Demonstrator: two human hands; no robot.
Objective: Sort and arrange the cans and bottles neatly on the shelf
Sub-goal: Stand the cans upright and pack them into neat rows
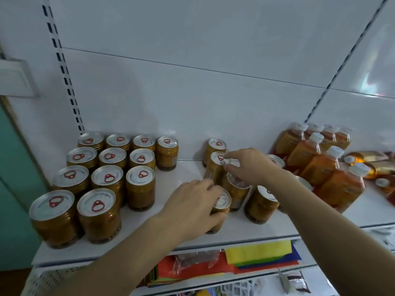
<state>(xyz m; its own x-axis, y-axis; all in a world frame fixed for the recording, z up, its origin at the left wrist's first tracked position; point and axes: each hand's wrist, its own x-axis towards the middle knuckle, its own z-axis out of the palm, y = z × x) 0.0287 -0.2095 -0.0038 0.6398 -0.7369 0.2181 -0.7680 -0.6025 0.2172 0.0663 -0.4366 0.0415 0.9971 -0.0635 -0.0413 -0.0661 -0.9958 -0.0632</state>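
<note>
White shelf (188, 238), left hand (192, 207) gripping amber-filled can (221, 207), right hand (245, 165) pinching another can (215, 165)

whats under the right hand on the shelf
The right hand is over a cluster of cans; its fingertips pinch the rim of one can. Another can shows below the palm. The wrist partly hides more cans behind it.
</note>
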